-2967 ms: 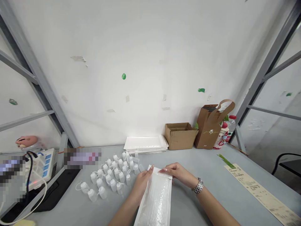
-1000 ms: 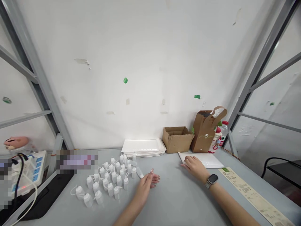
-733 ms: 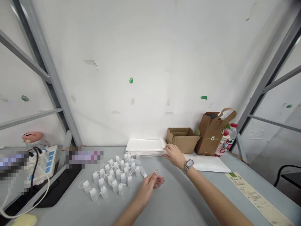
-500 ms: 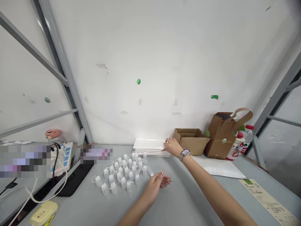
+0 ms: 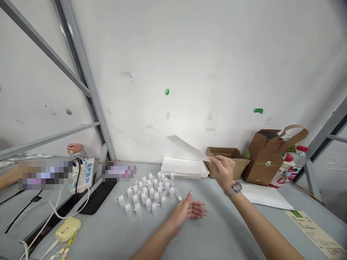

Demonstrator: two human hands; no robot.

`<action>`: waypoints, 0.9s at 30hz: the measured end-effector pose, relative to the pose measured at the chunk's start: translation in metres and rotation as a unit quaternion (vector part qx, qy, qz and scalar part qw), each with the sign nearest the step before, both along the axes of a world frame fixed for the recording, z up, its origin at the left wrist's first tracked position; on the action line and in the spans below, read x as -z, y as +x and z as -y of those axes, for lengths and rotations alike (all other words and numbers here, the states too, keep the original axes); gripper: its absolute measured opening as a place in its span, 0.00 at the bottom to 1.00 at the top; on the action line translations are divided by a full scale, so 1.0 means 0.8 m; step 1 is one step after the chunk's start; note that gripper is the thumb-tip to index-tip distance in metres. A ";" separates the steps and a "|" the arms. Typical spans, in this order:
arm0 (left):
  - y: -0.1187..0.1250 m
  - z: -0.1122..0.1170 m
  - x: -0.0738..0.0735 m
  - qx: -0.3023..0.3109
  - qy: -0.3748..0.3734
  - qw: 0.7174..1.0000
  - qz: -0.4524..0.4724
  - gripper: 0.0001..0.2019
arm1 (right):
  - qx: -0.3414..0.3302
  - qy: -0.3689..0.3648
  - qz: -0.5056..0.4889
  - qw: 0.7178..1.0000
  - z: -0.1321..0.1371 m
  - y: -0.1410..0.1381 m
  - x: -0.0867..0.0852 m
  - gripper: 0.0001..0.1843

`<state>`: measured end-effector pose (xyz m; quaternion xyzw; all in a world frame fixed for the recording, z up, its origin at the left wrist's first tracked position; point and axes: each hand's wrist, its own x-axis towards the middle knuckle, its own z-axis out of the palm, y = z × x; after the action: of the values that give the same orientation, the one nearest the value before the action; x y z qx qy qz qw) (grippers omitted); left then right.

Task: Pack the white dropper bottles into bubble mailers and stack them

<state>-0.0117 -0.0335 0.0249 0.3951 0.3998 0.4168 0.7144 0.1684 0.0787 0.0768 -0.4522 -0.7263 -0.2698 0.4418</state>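
My right hand (image 5: 223,170), with a metal-banded watch at its wrist, pinches the near corner of a thin white sheet (image 5: 187,146). The sheet is raised at a slant in front of the wall. Below it lies a stack of white sheets (image 5: 184,168) on the grey table. My left hand (image 5: 188,211) is held open with fingers stretched out and nothing in the palm. To its left stand several small white squeeze bottles (image 5: 148,204) with capped nozzles, grouped closely. One bottle (image 5: 178,194) lies tilted just behind my left thumb.
Behind my right hand are an open cardboard box (image 5: 230,168) and a brown paper bag (image 5: 261,162). A white plastic mailer (image 5: 267,196) and a printed paper strip (image 5: 314,231) lie at right. At left are a power strip (image 5: 88,173), cables, a yellow case (image 5: 67,228) and another person's forearm (image 5: 12,177).
My right hand has lifted a white sheet off the stack and drawn it up and to the right. The fingers of my left hand have spread out more. Another person's forearm has appeared at left.
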 end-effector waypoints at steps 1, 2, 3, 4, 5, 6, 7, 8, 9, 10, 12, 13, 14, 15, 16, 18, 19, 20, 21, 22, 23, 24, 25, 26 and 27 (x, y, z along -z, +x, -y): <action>-0.003 0.000 -0.003 0.022 -0.025 0.998 0.046 0.40 | -0.031 0.036 -0.028 0.999 0.020 0.010 0.005 0.12; -0.007 0.000 -0.007 0.044 -0.046 0.994 0.092 0.42 | -0.076 0.049 -0.035 0.995 0.040 0.020 0.012 0.13; -0.011 0.000 -0.012 0.063 -0.061 0.988 0.130 0.44 | -0.125 0.039 -0.021 0.991 0.060 0.031 0.022 0.17; -0.015 0.001 -0.017 0.079 -0.071 0.982 0.157 0.45 | -0.164 0.019 0.006 0.986 0.079 0.040 0.033 0.21; -0.019 0.003 -0.023 0.088 -0.081 0.978 0.168 0.44 | -0.190 -0.008 0.041 0.981 0.096 0.049 0.045 0.23; -0.022 0.004 -0.028 0.093 -0.090 0.978 0.166 0.43 | -0.202 -0.035 0.078 0.976 0.110 0.056 0.056 0.25; -0.024 0.006 -0.032 0.097 -0.102 0.978 0.152 0.40 | -0.208 -0.054 0.107 0.971 0.120 0.062 0.066 0.26; -0.025 0.007 -0.033 0.100 -0.111 0.980 0.130 0.37 | -0.222 -0.071 0.141 0.962 0.126 0.065 0.073 0.27; -0.024 0.008 -0.032 0.104 -0.112 0.983 0.106 0.32 | -0.230 -0.087 0.169 0.954 0.129 0.068 0.078 0.27; -0.023 0.008 -0.028 0.108 -0.108 0.985 0.083 0.27 | -0.235 -0.105 0.192 0.947 0.127 0.069 0.080 0.27; -0.018 0.005 -0.014 0.108 -0.075 0.990 0.046 0.20 | -0.221 -0.160 0.217 0.937 0.117 0.071 0.077 0.24; -0.015 0.004 -0.006 0.107 -0.076 0.991 0.022 0.21 | -0.205 -0.196 0.219 0.933 0.109 0.071 0.073 0.23; -0.013 0.002 0.002 0.108 -0.078 0.991 0.003 0.22 | -0.187 -0.231 0.214 0.930 0.101 0.071 0.068 0.23; -0.011 0.000 0.008 0.105 -0.080 0.991 -0.013 0.23 | -0.169 -0.260 0.203 0.929 0.094 0.070 0.062 0.23; -0.010 -0.001 0.012 0.106 -0.084 0.991 -0.025 0.24 | -0.154 -0.280 0.186 0.929 0.088 0.068 0.056 0.24; -0.010 -0.002 0.014 0.108 -0.081 0.990 -0.035 0.25 | -0.142 -0.284 0.143 0.937 0.080 0.056 0.043 0.26; -0.010 -0.002 0.013 0.114 -0.079 0.990 -0.037 0.26 | -0.143 -0.279 0.118 0.942 0.079 0.046 0.037 0.25; -0.010 0.000 0.011 0.121 -0.076 0.989 -0.039 0.26 | -0.152 -0.276 0.094 0.944 0.079 0.032 0.031 0.23; -0.010 0.001 0.009 0.131 -0.073 0.988 -0.042 0.26 | -0.164 -0.283 0.074 0.942 0.080 0.015 0.026 0.20; -0.010 0.003 0.007 0.142 -0.068 0.986 -0.047 0.26 | -0.177 -0.295 0.060 0.937 0.081 -0.005 0.022 0.17; -0.010 0.005 0.006 0.155 -0.061 0.985 -0.053 0.26 | -0.188 -0.314 0.054 0.929 0.082 -0.025 0.020 0.15; -0.010 0.007 0.006 0.168 -0.053 0.982 -0.060 0.25 | -0.195 -0.343 0.057 0.917 0.082 -0.047 0.020 0.13; -0.010 0.008 0.005 0.182 -0.045 0.980 -0.067 0.25 | -0.193 -0.370 0.065 0.906 0.081 -0.067 0.021 0.11; -0.011 0.009 0.005 0.193 -0.039 0.978 -0.074 0.24 | -0.183 -0.398 0.075 0.896 0.078 -0.086 0.023 0.10; -0.011 0.010 0.006 0.201 -0.036 0.976 -0.078 0.24 | -0.162 -0.427 0.089 0.885 0.075 -0.103 0.026 0.10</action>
<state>-0.0206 -0.0415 0.0204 0.4731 0.3815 0.2180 0.7636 0.0859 0.0191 0.0559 -0.4475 -0.8706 0.1023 0.1771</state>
